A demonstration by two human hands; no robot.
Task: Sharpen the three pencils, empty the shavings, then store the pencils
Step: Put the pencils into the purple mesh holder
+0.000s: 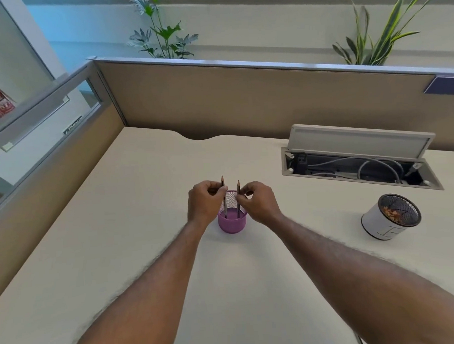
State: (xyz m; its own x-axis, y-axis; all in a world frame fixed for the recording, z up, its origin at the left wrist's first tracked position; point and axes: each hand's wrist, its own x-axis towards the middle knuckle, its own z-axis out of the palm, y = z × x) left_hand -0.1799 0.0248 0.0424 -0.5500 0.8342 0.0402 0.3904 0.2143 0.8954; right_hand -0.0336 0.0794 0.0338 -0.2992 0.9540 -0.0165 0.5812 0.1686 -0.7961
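A purple mesh pencil cup (pixel 233 225) stands on the desk in the middle of the view. Two sharpened pencils stand upright inside it, tips up. My left hand (pixel 205 201) pinches the left pencil (pixel 222 183) near its top. My right hand (pixel 258 201) pinches the right pencil (pixel 238 188) the same way. Both lower ends reach down into the cup. A third pencil is not visible. The sharpener is not in view.
A white round bin (pixel 386 222) with a black mesh liner holds orange-brown shavings at the right. Behind it an open cable tray (pixel 361 170) with its lid (pixel 359 138) raised is sunk into the desk. Beige partition walls (pixel 243 98) enclose the desk at the back and left.
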